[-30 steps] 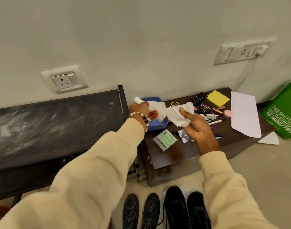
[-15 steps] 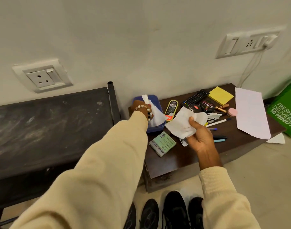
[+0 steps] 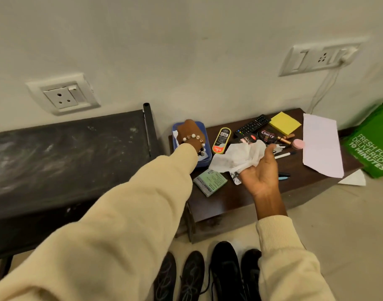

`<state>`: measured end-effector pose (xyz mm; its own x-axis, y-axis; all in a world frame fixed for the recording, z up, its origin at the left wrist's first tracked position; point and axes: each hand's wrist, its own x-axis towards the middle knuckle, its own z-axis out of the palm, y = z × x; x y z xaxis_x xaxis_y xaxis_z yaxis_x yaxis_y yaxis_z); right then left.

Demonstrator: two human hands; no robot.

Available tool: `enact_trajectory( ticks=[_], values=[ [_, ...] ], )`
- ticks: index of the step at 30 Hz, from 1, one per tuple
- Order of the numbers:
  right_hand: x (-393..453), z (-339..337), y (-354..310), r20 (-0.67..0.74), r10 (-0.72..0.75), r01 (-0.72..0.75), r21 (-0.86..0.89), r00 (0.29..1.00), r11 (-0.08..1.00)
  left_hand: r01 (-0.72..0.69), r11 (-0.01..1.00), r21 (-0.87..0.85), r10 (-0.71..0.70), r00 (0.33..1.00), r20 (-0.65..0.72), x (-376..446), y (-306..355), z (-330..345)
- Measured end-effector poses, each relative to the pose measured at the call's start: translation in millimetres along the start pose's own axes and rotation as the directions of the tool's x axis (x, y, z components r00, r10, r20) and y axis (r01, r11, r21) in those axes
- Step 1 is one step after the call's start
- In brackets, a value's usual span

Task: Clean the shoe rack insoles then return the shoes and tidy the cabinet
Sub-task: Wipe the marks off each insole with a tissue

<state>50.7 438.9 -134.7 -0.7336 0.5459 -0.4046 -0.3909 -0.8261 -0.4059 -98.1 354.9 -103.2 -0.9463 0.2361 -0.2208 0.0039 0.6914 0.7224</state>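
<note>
The white wipe (image 3: 238, 157) sits crumpled in the right hand (image 3: 261, 173), its grip pinching the sheet between thumb and fingers, palm up, above the brown bench (image 3: 234, 198). The left hand (image 3: 189, 132) reaches into the blue wipe box (image 3: 202, 158) at the bench's back left corner; I cannot tell its grip, the fingers being hidden. Black shoes (image 3: 224, 270) stand on the floor in front of the bench. A dusty black rack top (image 3: 66, 157) lies left of the bench.
</note>
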Motion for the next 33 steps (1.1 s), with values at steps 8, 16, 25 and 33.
enact_trajectory(
  ticks=[8,16,25,33],
  values=[
    [-95.8,51.1,7.2,-0.026,0.022,-0.023,-0.033,0.999,0.999,0.003,0.906,-0.424,0.129,0.951,0.282,-126.6,-4.2,-51.3],
    [-222.9,48.3,61.6,0.084,-0.169,0.188,-0.534,0.982,0.824,0.230,0.663,-0.712,0.052,0.935,0.350,-264.2,-50.9,-132.3],
    [-316.1,-2.5,106.0,0.482,0.335,0.402,-0.871,0.809,0.283,0.269,0.574,-0.774,-0.202,0.962,0.185,-342.1,-155.9,-155.2],
    [-339.2,-20.9,128.0,0.465,0.196,0.440,-0.884,0.863,0.159,0.364,0.511,-0.779,-0.231,0.931,0.283,-374.6,-208.9,-156.1]
  ],
)
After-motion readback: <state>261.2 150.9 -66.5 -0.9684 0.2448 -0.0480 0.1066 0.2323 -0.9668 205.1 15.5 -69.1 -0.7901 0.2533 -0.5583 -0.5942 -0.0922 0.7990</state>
